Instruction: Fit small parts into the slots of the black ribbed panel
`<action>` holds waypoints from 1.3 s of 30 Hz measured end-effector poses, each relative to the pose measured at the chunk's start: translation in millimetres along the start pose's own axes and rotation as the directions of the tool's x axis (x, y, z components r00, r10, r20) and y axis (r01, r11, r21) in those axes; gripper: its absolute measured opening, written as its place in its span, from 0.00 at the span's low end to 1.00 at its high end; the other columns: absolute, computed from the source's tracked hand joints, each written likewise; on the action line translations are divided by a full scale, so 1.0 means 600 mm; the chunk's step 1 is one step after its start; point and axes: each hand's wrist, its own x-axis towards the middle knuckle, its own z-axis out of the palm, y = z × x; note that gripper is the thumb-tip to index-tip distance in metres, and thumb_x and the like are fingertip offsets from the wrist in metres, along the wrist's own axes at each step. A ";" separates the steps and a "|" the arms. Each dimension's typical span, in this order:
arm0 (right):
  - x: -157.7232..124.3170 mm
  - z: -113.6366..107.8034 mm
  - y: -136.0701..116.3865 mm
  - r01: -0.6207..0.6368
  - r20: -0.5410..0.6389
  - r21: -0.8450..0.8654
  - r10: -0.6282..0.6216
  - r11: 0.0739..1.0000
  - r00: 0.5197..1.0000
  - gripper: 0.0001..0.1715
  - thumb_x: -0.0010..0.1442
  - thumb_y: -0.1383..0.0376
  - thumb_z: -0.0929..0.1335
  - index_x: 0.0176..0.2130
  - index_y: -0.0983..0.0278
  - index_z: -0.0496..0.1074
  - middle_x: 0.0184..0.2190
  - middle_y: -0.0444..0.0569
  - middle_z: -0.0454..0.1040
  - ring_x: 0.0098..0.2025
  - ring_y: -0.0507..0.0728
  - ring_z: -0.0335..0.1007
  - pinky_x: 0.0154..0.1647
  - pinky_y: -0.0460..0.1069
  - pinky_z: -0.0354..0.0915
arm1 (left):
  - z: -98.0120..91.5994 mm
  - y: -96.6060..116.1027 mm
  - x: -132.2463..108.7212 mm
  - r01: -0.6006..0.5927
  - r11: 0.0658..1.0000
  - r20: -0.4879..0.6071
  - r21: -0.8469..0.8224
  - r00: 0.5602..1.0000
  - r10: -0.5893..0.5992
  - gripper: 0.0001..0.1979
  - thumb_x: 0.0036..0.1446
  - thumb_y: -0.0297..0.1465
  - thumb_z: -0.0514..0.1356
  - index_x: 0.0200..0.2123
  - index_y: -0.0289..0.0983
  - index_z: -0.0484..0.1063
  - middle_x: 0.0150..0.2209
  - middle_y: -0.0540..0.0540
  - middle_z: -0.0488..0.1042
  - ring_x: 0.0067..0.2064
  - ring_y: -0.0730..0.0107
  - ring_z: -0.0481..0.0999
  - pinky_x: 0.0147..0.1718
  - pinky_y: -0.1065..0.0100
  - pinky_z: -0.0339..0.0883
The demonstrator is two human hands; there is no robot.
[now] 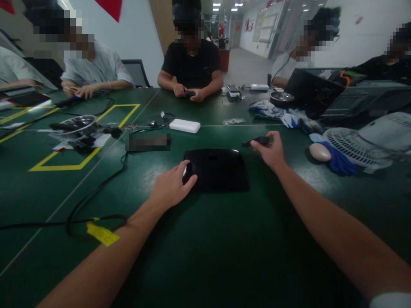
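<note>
A glossy black panel (221, 173) with rounded corners lies on the green table in front of me. My left hand (173, 185) grips its left edge, the thumb over the top surface and the other fingers partly hidden. Just beyond the panel's far right corner, my right hand (271, 149) pinches a small dark elongated piece (261, 140) between thumb and fingers, held apart from the panel. What kind of piece it is cannot be made out.
Ahead lie a white power bank (185, 125) and a blurred dark box (147, 142) with a black cable. Left stands a metal bowl (78, 125) with dark parts. To the right are a fan (359, 139), blue gloves (342, 161) and a rounded beige object (320, 152). Several people sit around the table.
</note>
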 end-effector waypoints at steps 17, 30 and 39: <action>-0.034 0.114 -0.177 0.428 0.392 -0.668 -0.200 0.609 0.898 0.35 0.50 0.32 0.71 0.42 0.56 0.72 0.34 0.47 0.78 0.38 0.63 0.74 0.37 0.52 0.61 | 0.005 -0.005 0.003 -0.049 0.998 -0.026 -0.043 0.999 0.047 0.34 0.68 0.51 0.48 0.68 0.36 0.62 0.49 0.35 0.81 0.47 0.45 0.81 0.45 0.52 0.71; -0.056 0.157 -0.201 0.476 0.468 -0.800 -0.117 0.364 0.876 0.38 0.54 0.30 0.66 0.41 0.58 0.75 0.33 0.54 0.79 0.35 0.64 0.73 0.35 0.54 0.61 | 0.006 -0.003 0.000 -0.075 0.996 -0.032 -0.041 0.997 0.074 0.33 0.68 0.50 0.49 0.67 0.37 0.62 0.50 0.35 0.81 0.47 0.44 0.82 0.42 0.53 0.71; -0.066 0.177 -0.209 0.535 0.543 -0.790 -0.062 0.299 0.837 0.36 0.60 0.32 0.63 0.38 0.59 0.78 0.35 0.55 0.80 0.35 0.63 0.73 0.34 0.54 0.62 | 0.004 0.000 -0.001 -0.061 0.998 -0.020 -0.025 0.998 0.061 0.32 0.68 0.51 0.48 0.67 0.37 0.62 0.49 0.35 0.81 0.46 0.44 0.81 0.42 0.53 0.70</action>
